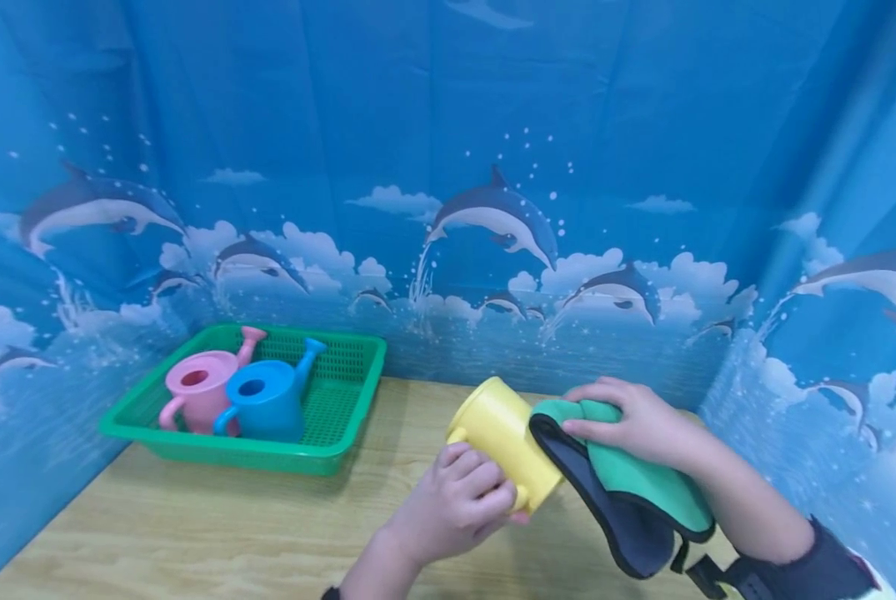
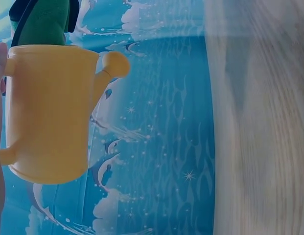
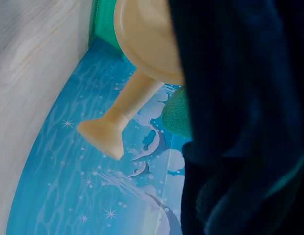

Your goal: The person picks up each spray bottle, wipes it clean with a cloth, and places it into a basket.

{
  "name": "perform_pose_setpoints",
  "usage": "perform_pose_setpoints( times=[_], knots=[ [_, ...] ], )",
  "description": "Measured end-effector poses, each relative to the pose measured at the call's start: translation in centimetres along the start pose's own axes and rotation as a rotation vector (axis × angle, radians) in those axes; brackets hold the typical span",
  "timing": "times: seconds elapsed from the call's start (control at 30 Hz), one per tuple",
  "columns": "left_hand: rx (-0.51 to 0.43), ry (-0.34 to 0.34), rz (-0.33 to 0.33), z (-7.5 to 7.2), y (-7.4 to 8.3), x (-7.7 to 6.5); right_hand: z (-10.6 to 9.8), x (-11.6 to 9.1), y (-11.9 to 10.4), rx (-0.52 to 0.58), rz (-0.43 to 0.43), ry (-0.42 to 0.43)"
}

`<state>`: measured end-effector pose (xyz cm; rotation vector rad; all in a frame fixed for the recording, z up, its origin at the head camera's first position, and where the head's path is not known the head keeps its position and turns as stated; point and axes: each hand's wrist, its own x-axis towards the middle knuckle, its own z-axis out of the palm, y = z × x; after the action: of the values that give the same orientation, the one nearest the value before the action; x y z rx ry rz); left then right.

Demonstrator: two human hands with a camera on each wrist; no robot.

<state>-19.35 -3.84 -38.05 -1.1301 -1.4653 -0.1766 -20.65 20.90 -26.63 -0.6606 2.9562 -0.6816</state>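
My left hand (image 1: pixel 458 504) grips the handle of a yellow toy watering can (image 1: pixel 509 437), which is tilted above the table. In the left wrist view its round spout head (image 2: pixel 116 64) sticks out to one side. My right hand (image 1: pixel 635 421) pinches a folded green cloth piece (image 1: pixel 646 483) with black edging and a dark grey underside, thumb on top. That cloth lies against the can's right end. The right wrist view shows the can's spout (image 3: pixel 134 100), while dark material (image 3: pixel 240 117) covers much of the picture and hides my right hand.
A green basket (image 1: pixel 361 417) stands at the back left of the wooden table (image 1: pixel 230 525). Inside it are a pink watering can (image 1: pixel 203 387) and a blue watering can (image 1: pixel 275 408). A dolphin-printed blue curtain (image 1: pixel 387 108) encloses the table's back and sides.
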Motion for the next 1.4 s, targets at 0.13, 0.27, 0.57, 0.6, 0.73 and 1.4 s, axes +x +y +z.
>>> perform_pose_setpoints(
  times=[0.13,0.27,0.57,0.6,0.73,1.4],
  knots=[
    [0.011,0.026,0.03,0.1,0.2,0.1,0.0,0.2,0.0,0.02,0.016,-0.003],
    [0.001,0.055,0.06,0.4,0.8,0.1,0.5,1.2,0.1,0.062,0.025,0.0],
    [-0.017,0.081,0.095,0.3,1.1,0.9,0.5,3.4,-0.6,0.134,0.027,-0.012],
    [-0.016,0.084,0.097,0.3,1.1,0.9,0.5,3.6,-0.6,0.139,0.032,-0.014],
    [-0.01,0.092,0.102,0.4,0.8,0.7,0.3,3.8,-0.8,0.167,0.048,-0.033],
    [0.036,0.167,0.033,-0.2,-0.9,1.0,-0.6,1.9,1.8,0.15,0.032,-0.107]
  ],
)
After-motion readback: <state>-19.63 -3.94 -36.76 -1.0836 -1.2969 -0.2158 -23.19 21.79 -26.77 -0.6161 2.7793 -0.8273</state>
